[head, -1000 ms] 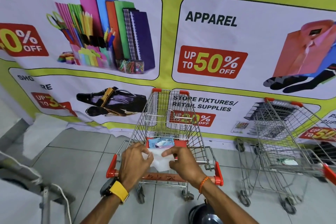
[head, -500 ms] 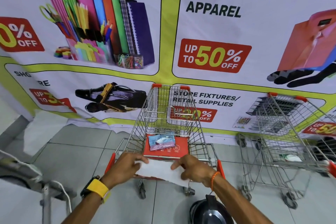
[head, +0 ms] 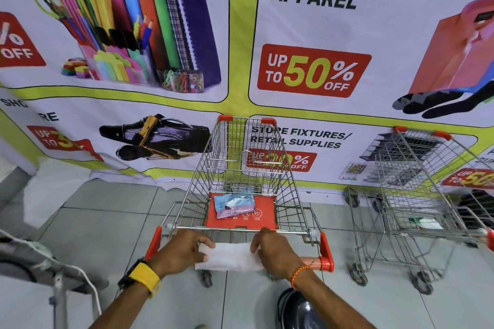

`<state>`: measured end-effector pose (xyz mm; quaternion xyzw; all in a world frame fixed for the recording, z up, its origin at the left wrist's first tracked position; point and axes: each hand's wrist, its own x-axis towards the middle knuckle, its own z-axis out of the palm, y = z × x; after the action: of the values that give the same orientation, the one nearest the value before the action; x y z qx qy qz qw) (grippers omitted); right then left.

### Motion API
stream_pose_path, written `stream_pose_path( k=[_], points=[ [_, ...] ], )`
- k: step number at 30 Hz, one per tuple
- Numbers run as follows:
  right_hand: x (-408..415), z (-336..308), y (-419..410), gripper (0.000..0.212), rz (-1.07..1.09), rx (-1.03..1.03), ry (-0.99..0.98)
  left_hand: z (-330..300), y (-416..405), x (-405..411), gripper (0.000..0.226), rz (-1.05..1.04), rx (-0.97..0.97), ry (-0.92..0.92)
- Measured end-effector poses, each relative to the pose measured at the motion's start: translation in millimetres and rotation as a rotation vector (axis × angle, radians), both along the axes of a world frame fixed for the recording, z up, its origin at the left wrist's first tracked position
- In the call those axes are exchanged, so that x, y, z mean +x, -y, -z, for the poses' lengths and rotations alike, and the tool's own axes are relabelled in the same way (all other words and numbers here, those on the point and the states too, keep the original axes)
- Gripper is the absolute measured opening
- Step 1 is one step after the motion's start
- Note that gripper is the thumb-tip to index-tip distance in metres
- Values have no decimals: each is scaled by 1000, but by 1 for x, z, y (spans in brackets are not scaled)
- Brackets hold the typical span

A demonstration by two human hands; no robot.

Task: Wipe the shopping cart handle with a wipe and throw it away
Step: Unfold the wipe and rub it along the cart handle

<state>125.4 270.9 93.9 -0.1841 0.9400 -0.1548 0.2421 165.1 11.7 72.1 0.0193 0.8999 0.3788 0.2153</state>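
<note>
Left hand (head: 184, 251) & right hand (head: 275, 251) both gripping wipe (head: 230, 256) spread over cart handle (head: 318, 260).

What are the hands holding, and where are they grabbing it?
Both hold one white wipe spread over the cart handle: left hand its left end, right hand its right end.

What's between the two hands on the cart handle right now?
In the head view, the white wipe spans the gap between the left hand and right hand, draped over the handle.
</note>
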Motion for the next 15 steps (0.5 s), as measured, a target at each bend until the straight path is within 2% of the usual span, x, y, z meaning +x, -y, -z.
stream_pose_path(
  k=[7, 10, 13, 15],
  points=[
    [2, 4, -1, 34, -47, 70, 62, -1, 2, -6, 26, 110, -4, -22],
    [12, -1, 2, 32, -57, 138, -82, 0, 1, -6, 28, 176, -32, -33],
    [23, 2, 11, 34, 5, -69, -336, 4, 5, -6, 28, 196, -44, -58],
    [35, 11, 21, 31, 6, -304, -303, 8, 8, -5, 27, 188, -26, -82]
  ],
)
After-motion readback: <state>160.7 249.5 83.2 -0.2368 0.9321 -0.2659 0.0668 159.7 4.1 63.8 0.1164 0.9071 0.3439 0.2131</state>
